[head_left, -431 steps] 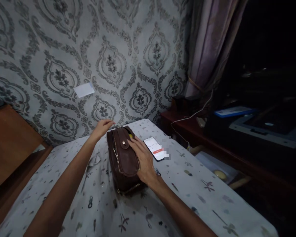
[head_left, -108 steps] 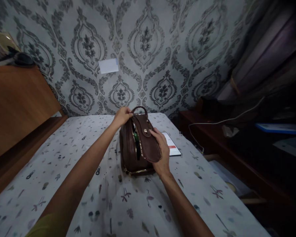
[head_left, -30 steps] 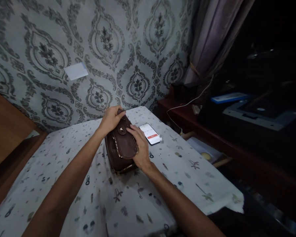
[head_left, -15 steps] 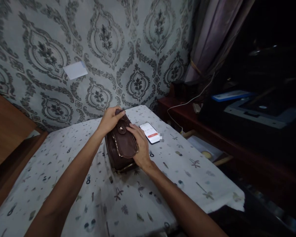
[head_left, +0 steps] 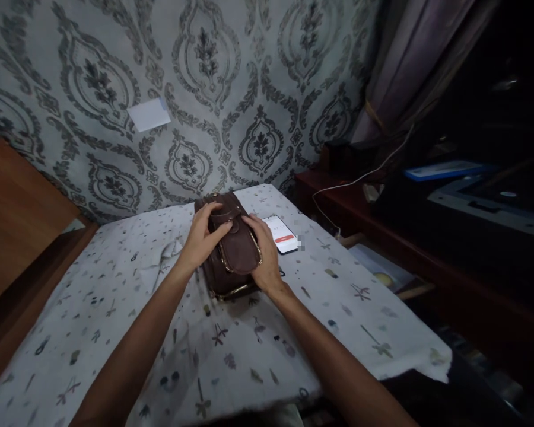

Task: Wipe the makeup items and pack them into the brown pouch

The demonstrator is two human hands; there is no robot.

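A dark brown leather bag with gold zips and a rounded front pocket rests on the patterned white cloth of the table. My left hand is on the bag's upper left part, thumb at the pocket's tab and fingers across the top. Along the bag's right side, my right hand is wrapped round the edge, its fingertips near the tab. Just right of that hand lies a phone with a lit screen.
Behind the table is a patterned wall with a white card on it. A wooden panel stands at the left. At the right are a white cable, an open drawer and a blue-edged object.
The view has shifted a little. My left hand has moved down from the bag's top end, and its thumb now touches the tab. The bag's upper part shows more.
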